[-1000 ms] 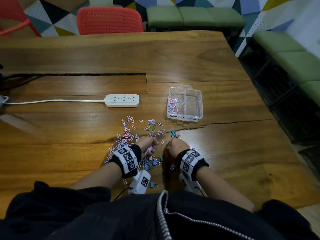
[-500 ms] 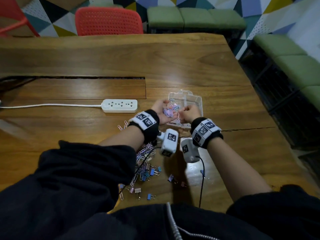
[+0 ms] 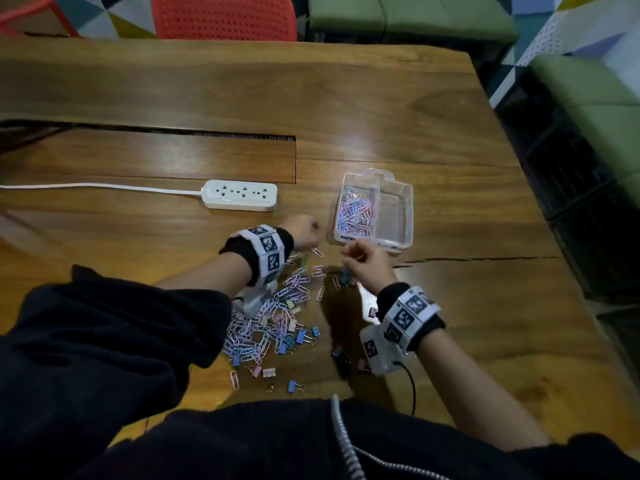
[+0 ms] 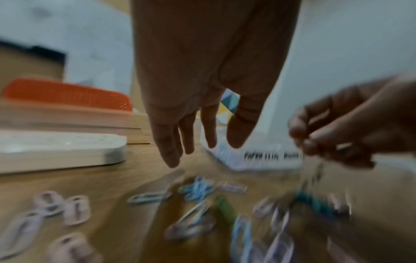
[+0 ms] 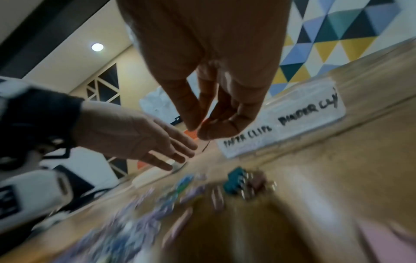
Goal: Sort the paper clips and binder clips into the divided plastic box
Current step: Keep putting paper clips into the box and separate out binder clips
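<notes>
One divided plastic box (image 3: 396, 216) with two compartments stood on the bench (image 3: 346, 98), along with one white power strip (image 3: 240, 195) showing three sockets. Two hands were in view, the left hand (image 3: 304, 231) and the right hand (image 3: 367, 265). The paper clips (image 3: 256, 332) and binder clips (image 3: 300, 336) lay in a heap too dense and blurred to count, and one red chair (image 3: 225, 16) stood beyond.

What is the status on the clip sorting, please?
Left hand open, empty. Right hand fingertips pinched, contents unclear. Paper clips fill box's left compartment; right compartment looks empty. Pile remains.
</notes>
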A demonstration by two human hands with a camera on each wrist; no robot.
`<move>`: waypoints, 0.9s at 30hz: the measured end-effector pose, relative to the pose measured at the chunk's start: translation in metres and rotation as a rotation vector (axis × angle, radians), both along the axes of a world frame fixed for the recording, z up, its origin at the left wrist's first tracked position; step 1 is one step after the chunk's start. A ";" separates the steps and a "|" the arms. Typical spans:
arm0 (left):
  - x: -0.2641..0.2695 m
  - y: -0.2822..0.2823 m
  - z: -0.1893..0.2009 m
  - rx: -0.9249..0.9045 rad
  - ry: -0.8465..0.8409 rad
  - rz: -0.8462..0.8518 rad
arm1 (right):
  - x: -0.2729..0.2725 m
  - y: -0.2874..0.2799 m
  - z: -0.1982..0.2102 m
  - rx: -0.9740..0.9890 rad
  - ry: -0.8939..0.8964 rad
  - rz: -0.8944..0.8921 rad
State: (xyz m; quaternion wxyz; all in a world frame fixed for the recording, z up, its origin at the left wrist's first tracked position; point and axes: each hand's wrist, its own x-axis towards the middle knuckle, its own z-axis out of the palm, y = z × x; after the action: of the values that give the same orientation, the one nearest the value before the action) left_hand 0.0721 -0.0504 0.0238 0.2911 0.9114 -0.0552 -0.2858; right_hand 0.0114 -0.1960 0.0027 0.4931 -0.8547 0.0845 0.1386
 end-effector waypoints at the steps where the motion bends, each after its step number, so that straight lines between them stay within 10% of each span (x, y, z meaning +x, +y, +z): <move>1: -0.005 0.005 -0.010 0.135 -0.040 -0.096 | -0.010 0.005 -0.005 -0.058 0.019 0.079; 19: -0.058 0.007 -0.035 0.259 -0.252 -0.222 | -0.038 0.020 -0.029 -0.550 -0.124 0.324; 27: -0.054 0.030 -0.030 -0.393 0.213 0.302 | -0.032 -0.004 -0.032 -0.347 -0.050 0.004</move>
State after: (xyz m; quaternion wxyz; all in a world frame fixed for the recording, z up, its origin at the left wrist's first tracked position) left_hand 0.0184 -0.0201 -0.0057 0.5058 0.8001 0.0577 -0.3172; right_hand -0.0202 -0.1995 -0.0293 0.3396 -0.9304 0.0931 0.1015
